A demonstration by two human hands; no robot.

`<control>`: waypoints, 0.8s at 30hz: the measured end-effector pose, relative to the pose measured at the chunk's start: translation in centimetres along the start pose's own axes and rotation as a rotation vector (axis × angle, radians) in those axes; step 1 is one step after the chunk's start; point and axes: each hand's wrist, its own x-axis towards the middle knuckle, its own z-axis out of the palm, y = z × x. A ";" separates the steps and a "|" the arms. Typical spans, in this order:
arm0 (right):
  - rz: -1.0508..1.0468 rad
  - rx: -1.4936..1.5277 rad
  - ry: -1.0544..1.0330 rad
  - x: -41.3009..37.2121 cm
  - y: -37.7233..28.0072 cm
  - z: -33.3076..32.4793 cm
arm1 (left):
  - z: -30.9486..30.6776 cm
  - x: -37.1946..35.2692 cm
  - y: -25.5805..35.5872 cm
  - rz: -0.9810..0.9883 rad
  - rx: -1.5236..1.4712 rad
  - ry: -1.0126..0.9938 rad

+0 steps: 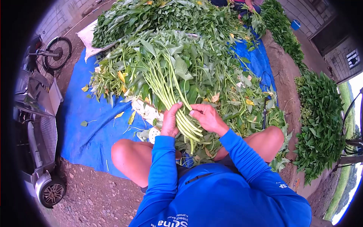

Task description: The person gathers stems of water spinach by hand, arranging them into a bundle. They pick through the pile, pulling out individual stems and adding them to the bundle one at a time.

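My left hand [172, 120] is closed around a bunch of water spinach [162, 85], its long pale-green stems running up and away from me to the leaves. The cut ends fan out below the grip, over my lap. Beside it, my right hand [208, 118] pinches a single water spinach stem [177, 85] at the right edge of the bunch, thumb and fingers together. Just beyond both hands lies a heap of loose water spinach [211, 83] with some yellow leaves in it.
A blue tarp [94, 132] lies under the greens. Another leafy pile [151, 22] rests at the back. More greens [319, 121] line the ledge at right. A motorcycle wheel [58, 53] stands at left. Another person's hand [250, 5] holds greens at the far right.
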 end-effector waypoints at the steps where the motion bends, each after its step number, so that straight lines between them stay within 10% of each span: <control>1: -0.011 -0.072 -0.007 -0.3 0.2 0.0 | -0.1 -0.2 0.3 -0.074 -0.053 -0.029; 12: -0.178 -0.222 -0.129 -1.0 0.5 1.0 | -0.7 0.3 -0.3 -0.007 0.167 0.100; 15: -0.137 0.076 0.281 -0.3 -0.4 -4.7 | 0.4 -0.9 2.2 0.032 0.132 0.036; 21: -0.510 -0.460 0.067 -4.9 -1.9 -8.1 | 0.8 -1.0 3.7 0.057 0.064 -0.059; 24: -0.156 -0.260 -0.061 -5.0 -2.1 -7.0 | 1.4 -1.3 3.4 0.115 0.116 -0.063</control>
